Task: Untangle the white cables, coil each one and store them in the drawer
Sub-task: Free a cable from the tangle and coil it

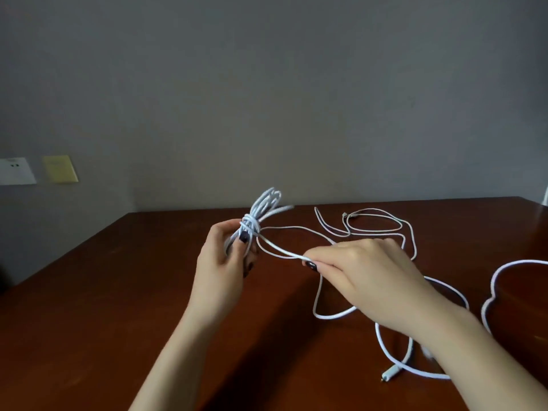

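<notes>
The left hand [225, 259] is raised above the dark wooden table [118, 292], its fingers and thumb curled round the lower end of a coiled bundle of white cable [261, 212]. The loops of the bundle fan up and to the right out of the grip, and several turns of the same cable are wound tightly round its waist, just above the thumb. From that waist a free strand [278, 248] runs down and to the right to the right hand [367, 274], which pinches it between thumb and forefinger close to the fingertips, the other fingers loosely folded behind. The two hands are near each other but apart, joined only by this short stretch of cable, and a second slack loop of it arcs just behind the strand. Beyond the right hand a thin white cable [373, 209] lies in loose, overlapping loops on the table near its far edge. Under and to the right of the right wrist a thick white cable [492, 281] curves across the tabletop; a plug [388, 374] lies near the front, and which cable it belongs to I cannot tell. On the grey wall [267, 99] at the left are a white socket plate [14, 171] and a yellow note [60, 169], side by side.
</notes>
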`<state>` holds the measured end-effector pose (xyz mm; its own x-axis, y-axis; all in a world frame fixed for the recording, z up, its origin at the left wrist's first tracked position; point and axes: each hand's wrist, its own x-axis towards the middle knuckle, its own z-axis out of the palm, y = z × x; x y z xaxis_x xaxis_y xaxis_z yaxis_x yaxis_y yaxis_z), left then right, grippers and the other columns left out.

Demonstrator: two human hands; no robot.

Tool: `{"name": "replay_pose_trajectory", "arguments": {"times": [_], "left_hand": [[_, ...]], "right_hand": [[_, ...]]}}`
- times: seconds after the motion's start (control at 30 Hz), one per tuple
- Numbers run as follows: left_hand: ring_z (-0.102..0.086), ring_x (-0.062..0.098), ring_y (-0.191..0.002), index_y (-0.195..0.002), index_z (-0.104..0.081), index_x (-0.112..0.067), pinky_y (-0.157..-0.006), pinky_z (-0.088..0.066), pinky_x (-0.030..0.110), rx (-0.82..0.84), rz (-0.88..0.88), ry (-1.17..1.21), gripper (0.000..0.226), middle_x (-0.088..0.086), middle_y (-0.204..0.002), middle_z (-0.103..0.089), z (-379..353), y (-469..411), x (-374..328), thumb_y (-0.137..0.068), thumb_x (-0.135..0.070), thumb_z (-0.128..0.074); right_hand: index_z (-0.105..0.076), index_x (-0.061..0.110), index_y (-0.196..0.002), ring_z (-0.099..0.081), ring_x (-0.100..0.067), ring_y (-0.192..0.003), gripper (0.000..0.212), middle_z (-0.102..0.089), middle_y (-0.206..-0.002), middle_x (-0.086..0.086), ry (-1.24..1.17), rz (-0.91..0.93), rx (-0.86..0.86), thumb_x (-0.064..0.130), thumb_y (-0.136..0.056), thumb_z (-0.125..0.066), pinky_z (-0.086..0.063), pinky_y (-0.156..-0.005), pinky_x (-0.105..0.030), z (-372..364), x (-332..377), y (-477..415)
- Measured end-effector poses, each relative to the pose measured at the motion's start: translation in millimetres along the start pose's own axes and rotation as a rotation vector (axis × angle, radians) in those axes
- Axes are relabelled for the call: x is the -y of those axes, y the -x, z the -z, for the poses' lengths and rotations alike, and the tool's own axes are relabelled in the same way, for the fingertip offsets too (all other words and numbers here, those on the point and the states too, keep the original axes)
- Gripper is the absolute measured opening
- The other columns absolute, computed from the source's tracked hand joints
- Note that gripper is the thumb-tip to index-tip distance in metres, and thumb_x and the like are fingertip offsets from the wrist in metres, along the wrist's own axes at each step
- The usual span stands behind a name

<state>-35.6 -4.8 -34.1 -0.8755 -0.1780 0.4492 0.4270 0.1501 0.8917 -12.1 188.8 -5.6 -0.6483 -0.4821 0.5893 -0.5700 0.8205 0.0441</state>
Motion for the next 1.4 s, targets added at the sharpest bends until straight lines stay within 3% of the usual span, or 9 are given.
{"name": "replay_pose_trajectory", "arguments": {"times": [0.1,0.23,0.5,0.67,0.83,1.03,1.13,1.3,1.4], "left_hand": [[-0.049,0.004,-0.051,-0.103,-0.050,-0.017,-0.045,-0.036,0.015,0.002,-0.108,-0.376,0.023,0.000,-0.072,-0.058,-1.1,-0.2,8.7,-0.095,0.003,-0.040],[-0.049,0.002,-0.053,-0.103,-0.052,-0.020,-0.049,-0.036,0.013,0.341,-0.168,-0.639,0.022,-0.009,-0.069,-0.053,-1.0,2.0,10.2,-0.095,-0.001,-0.043],[-0.042,0.009,-0.053,-0.101,-0.052,-0.002,-0.052,-0.035,0.017,0.935,0.067,0.118,0.011,0.000,-0.071,-0.057,-0.2,14.6,-13.5,-0.093,-0.008,-0.047],[-0.043,0.008,-0.051,-0.096,-0.058,-0.011,-0.052,-0.037,0.016,1.121,0.127,0.384,0.007,0.006,-0.073,-0.056,-4.5,20.0,-14.7,-0.092,-0.009,-0.053],[-0.043,0.003,-0.048,-0.091,-0.062,-0.011,-0.049,-0.038,0.012,0.846,0.062,0.552,0.006,0.006,-0.073,-0.058,-4.6,16.4,-14.2,-0.091,-0.016,-0.060],[-0.039,0.007,-0.047,-0.125,-0.047,-0.009,-0.044,-0.037,0.013,0.331,0.126,0.585,0.035,0.008,-0.071,-0.054,-9.3,12.1,-19.6,-0.092,0.000,-0.049],[-0.040,0.008,-0.053,-0.135,-0.046,-0.028,-0.049,-0.039,0.014,0.206,0.122,0.458,0.054,0.013,-0.080,-0.048,-6.8,8.5,-15.6,-0.096,0.007,-0.033],[-0.042,0.004,-0.055,-0.130,-0.056,-0.021,-0.051,-0.038,0.012,0.124,0.043,0.066,0.051,0.002,-0.075,-0.055,-6.5,3.7,0.0,-0.095,0.010,-0.033],[-0.047,-0.004,-0.051,-0.124,-0.059,-0.027,-0.054,-0.035,0.005,0.127,-0.206,-0.365,0.054,-0.014,-0.064,-0.054,-8.6,6.9,3.8,-0.091,0.011,-0.039]], "right_hand": [[-0.069,0.027,-0.067,-0.051,-0.013,-0.043,0.036,-0.053,-0.050,0.008,0.062,0.087,-0.131,0.037,-0.088,-0.041,-0.028,-0.041,-0.020,-5.6,-6.1,0.2],[-0.068,0.021,-0.066,-0.049,-0.014,-0.048,0.020,-0.052,-0.053,0.006,0.046,0.248,-0.311,0.031,-0.082,-0.063,-0.037,-0.046,-0.024,3.2,-11.2,2.1],[-0.072,0.029,-0.066,-0.051,-0.022,-0.052,0.021,-0.058,-0.055,-0.005,-0.526,-0.174,-0.474,0.049,-0.069,-0.070,-0.038,-0.049,-0.036,12.5,-42.6,2.0],[-0.073,0.030,-0.064,-0.059,-0.010,-0.059,0.020,-0.069,-0.062,0.006,-0.815,-0.231,-0.245,0.048,-0.061,-0.078,-0.045,-0.058,-0.031,-11.4,-29.1,-5.1],[-0.062,0.010,-0.055,-0.053,-0.025,-0.053,0.047,-0.052,-0.054,-0.023,-0.897,-0.353,-0.148,0.056,-0.060,-0.064,-0.031,-0.060,-0.031,-37.4,-26.5,-8.9],[-0.063,0.026,-0.073,-0.033,-0.016,-0.051,0.028,-0.033,-0.046,0.006,-0.201,-0.123,-0.189,0.040,-0.087,-0.044,-0.035,-0.046,-0.029,-26.3,-6.3,2.2],[-0.064,0.023,-0.069,-0.027,-0.017,-0.041,0.032,-0.029,-0.048,0.006,-0.017,-0.015,-0.194,0.029,-0.087,-0.039,-0.026,-0.040,-0.022,-28.7,1.9,2.6],[-0.057,0.021,-0.056,-0.019,-0.015,-0.049,0.036,-0.023,-0.054,0.007,0.144,0.130,-0.368,0.029,-0.089,-0.046,-0.020,-0.049,-0.022,-26.6,1.9,0.5],[-0.063,0.020,-0.059,-0.034,-0.015,-0.047,0.030,-0.040,-0.051,0.006,0.153,0.223,-0.441,0.029,-0.087,-0.057,-0.028,-0.049,-0.025,-20.9,-6.2,1.6]]}}
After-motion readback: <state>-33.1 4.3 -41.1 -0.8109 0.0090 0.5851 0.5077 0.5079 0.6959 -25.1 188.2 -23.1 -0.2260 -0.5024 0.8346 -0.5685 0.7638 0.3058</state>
